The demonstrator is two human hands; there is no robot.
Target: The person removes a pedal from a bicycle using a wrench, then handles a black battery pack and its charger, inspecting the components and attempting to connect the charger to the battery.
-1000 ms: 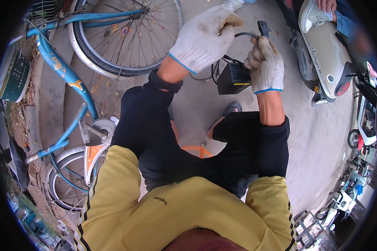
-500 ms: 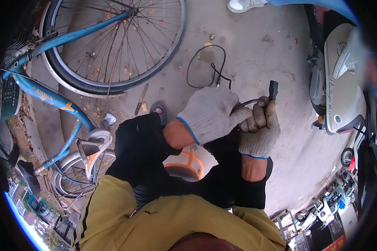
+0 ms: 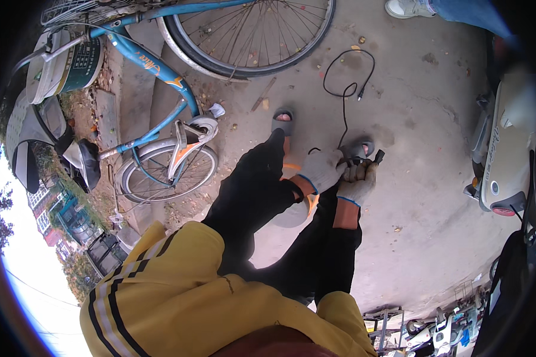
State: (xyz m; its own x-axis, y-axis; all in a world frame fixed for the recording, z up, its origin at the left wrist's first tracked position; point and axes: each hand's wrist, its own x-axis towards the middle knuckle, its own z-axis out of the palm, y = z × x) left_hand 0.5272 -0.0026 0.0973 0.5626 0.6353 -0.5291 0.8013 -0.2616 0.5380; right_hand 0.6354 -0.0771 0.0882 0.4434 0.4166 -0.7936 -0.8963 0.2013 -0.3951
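Both my hands wear pale knitted work gloves with blue cuffs and are close together in front of my knees. My right hand (image 3: pixel 358 183) is closed round a thin dark cable near its end, and a black plug (image 3: pixel 379 156) sticks out past its fingers. Beside it, my left hand (image 3: pixel 323 169) has its fingers drawn together at the cable. From there the cable (image 3: pixel 344 113) runs away from me over the ground and ends in a loose loop with a small connector (image 3: pixel 360 95).
A blue bicycle (image 3: pixel 187 95) lies along the left, its large wheel (image 3: pixel 250 35) at the top. An orange-framed stool (image 3: pixel 292 217) shows between my legs. A cream scooter (image 3: pixel 503 154) stands to the right. Another person's shoe (image 3: pixel 408 8) is at the top. A thin stick (image 3: pixel 264 94) lies on the concrete.
My view has shifted and turned, so the bicycle shows farther right. The cable now stretches out longer between my hands and the loop. My right hand still holds the plug end.
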